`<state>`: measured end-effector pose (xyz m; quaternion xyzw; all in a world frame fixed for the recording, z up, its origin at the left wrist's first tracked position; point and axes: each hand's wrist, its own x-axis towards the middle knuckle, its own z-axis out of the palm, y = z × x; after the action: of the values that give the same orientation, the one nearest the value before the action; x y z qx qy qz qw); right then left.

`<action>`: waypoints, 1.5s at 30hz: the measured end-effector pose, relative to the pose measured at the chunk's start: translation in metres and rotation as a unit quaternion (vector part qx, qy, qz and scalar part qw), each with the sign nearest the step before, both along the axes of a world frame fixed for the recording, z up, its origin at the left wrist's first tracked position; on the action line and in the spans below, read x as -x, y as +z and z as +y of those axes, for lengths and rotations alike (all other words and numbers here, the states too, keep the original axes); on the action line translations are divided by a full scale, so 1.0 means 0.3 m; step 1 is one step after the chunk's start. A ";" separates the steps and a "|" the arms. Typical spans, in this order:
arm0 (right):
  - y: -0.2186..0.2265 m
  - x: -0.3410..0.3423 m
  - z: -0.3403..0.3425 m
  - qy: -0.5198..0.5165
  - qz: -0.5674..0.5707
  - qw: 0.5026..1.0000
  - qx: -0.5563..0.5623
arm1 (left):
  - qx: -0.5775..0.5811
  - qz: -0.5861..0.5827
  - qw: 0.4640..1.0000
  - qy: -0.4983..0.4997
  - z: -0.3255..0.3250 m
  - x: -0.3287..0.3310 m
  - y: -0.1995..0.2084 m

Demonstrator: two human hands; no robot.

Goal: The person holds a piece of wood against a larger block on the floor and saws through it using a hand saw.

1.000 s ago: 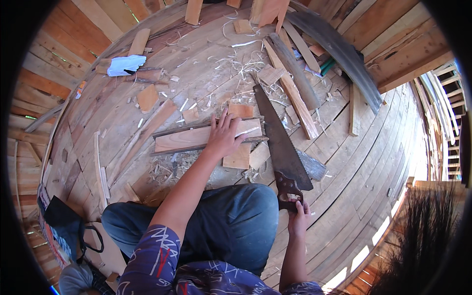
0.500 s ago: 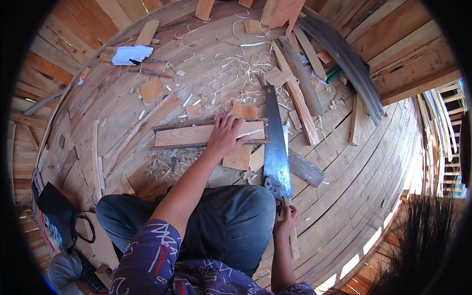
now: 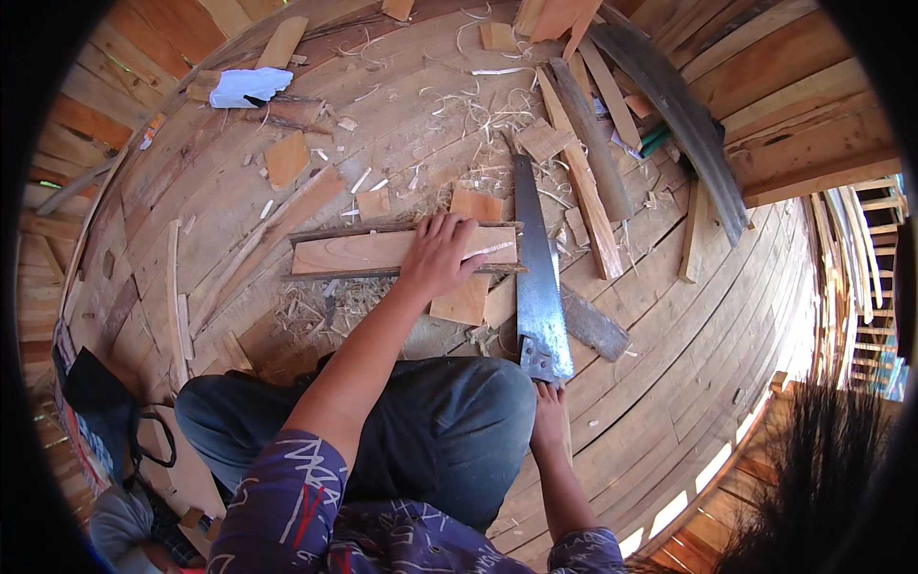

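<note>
A short wooden board point(image 3: 356, 251) with dark, rough strips along its long edges lies crosswise in front of my knees. My left hand point(image 3: 440, 251) presses on its right part, fingers bent over the far edge. A hand saw point(image 3: 541, 287) points away from me, its blade by the board's right end; whether the teeth touch the wood is unclear. My right hand point(image 3: 548, 407) is closed on the saw's handle beside my right knee. The handle is mostly hidden by the hand. Small wood blocks point(image 3: 463, 298) sit under or against the board.
Curled shavings point(image 3: 497, 115) and offcuts litter the plank floor point(image 3: 688, 354). Long wood strips point(image 3: 585, 191) and a dark curved slab point(image 3: 681, 115) lie at the far right. A white plastic bag point(image 3: 249, 88) rests far left. Nearer on the left is a black bag point(image 3: 100, 402), with part of another person point(image 3: 124, 531) below it.
My right hand has moved forward and closed around the saw's handle. Earlier its fingers were looser at the handle's near end. My left hand stays on the board.
</note>
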<state>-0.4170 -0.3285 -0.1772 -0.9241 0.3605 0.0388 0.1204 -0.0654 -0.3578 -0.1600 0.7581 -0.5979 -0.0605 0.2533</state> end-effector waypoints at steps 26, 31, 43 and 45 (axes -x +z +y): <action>0.044 -0.001 0.012 0.015 0.177 0.976 0.128 | -0.034 0.001 0.999 -0.001 -0.009 0.009 0.013; 0.095 0.003 -0.031 -0.037 0.052 0.998 0.017 | -0.038 0.004 0.999 0.001 -0.004 0.001 0.008; 0.232 0.102 -0.156 -0.088 -0.040 0.989 0.112 | -0.018 -0.014 1.000 0.009 -0.007 0.008 -0.004; 0.245 0.130 -0.182 -0.112 -0.114 0.982 0.099 | -0.031 -0.001 1.000 0.006 0.001 -0.004 -0.002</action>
<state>-0.4559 -0.3832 -0.1038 -0.8836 0.4477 -0.1165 0.0721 -0.0642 -0.3575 -0.1606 0.7694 -0.5910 -0.0769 0.2299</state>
